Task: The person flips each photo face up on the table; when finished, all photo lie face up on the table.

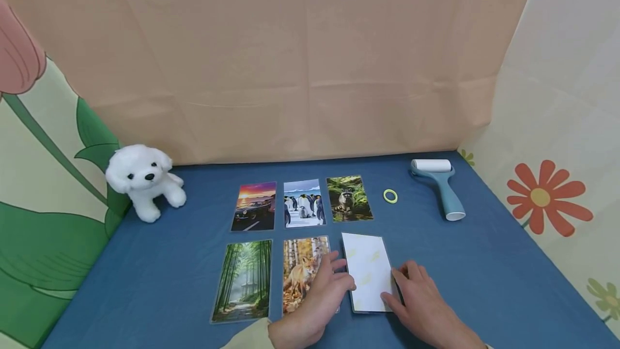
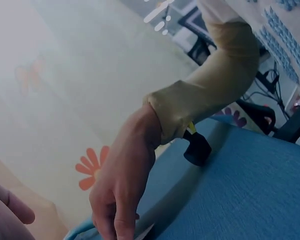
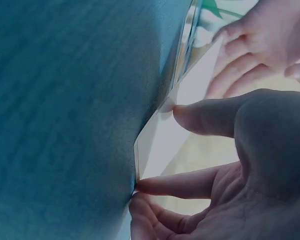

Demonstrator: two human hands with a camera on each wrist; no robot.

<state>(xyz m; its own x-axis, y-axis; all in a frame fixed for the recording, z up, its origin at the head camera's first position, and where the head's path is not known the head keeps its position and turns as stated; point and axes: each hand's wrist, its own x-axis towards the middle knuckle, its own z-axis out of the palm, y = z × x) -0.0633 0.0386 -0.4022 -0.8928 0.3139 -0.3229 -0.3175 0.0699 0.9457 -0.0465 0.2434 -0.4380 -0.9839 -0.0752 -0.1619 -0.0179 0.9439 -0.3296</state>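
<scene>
A white card (image 1: 370, 273) with faint yellowish marks lies at the right end of the near row of picture cards. My right hand (image 1: 426, 303) holds its right edge, the thumb on the white face and the index finger at the rim, as the right wrist view shows close up. Whether there is more than one layer I cannot tell. At the card's left edge is my left hand (image 1: 322, 298), fingers loosely extended, partly covering a fox picture card (image 1: 300, 268). Beside that lies a bamboo forest card (image 1: 244, 281).
Behind lie a sunset car card (image 1: 254, 206), a penguin card (image 1: 304, 203) and a raccoon card (image 1: 350, 198). A yellow-green ring (image 1: 389, 196) and a blue-handled lint roller (image 1: 443, 190) are farther right. A white plush dog (image 1: 145, 179) sits at the back left of the blue tabletop (image 1: 160, 273).
</scene>
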